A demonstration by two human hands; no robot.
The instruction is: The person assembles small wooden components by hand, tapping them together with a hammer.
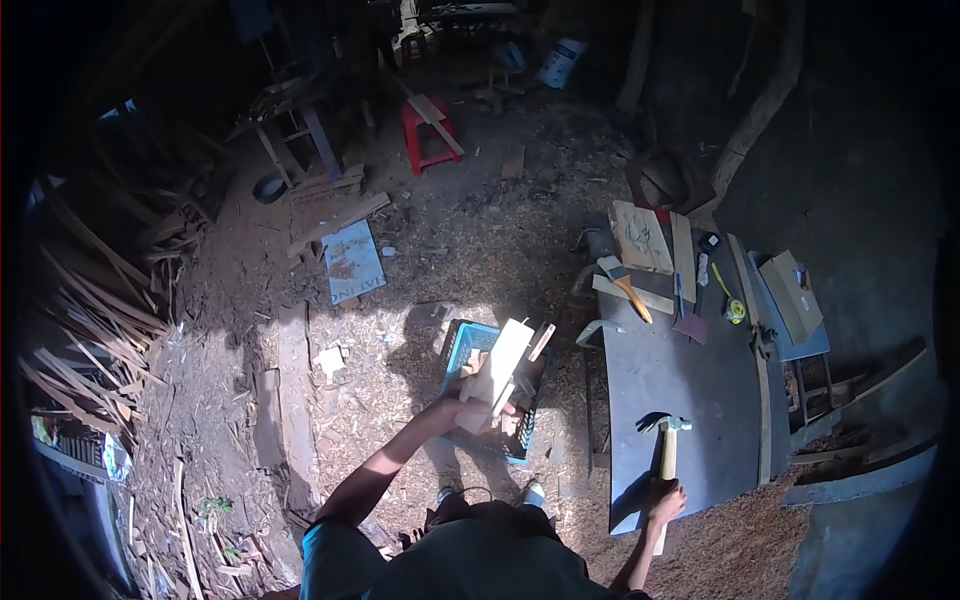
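Wood piece (507,357): pale, flat, blocky, longer than wide, upper face glaring in sunlight, lower end darker in shade; narrower strips show along its right side, whether joined or loose I can't tell. It's tilted, over the blue crate (457,347), top end pointing away from me. Hammer (668,450): light handle, metal head with curved claw, head at the far end, over the counter (648,385). My left hand (468,411) has its grip closed around the near end of the wood piece, fingers partly hidden by it, so exact finger spread unclear. My right hand (666,502) has its grip wrapped shut on the hammer handle, low down, butt sticking out below the fist, near the counter's close edge. Crate: open-topped, on the ground between my feet and the red stool (412,135), small wood offcuts (474,364) inside, rest blocked by wood and arm. Counter: dark flat top; far part carries a thick wooden board (640,238), a paintbrush (628,291) with orange handle, a yellow tape measure (735,311), a reddish-brown sheet (690,326). Red stool has thin planks (433,115) across it. Ground (400,400): shavings and scraps all over.
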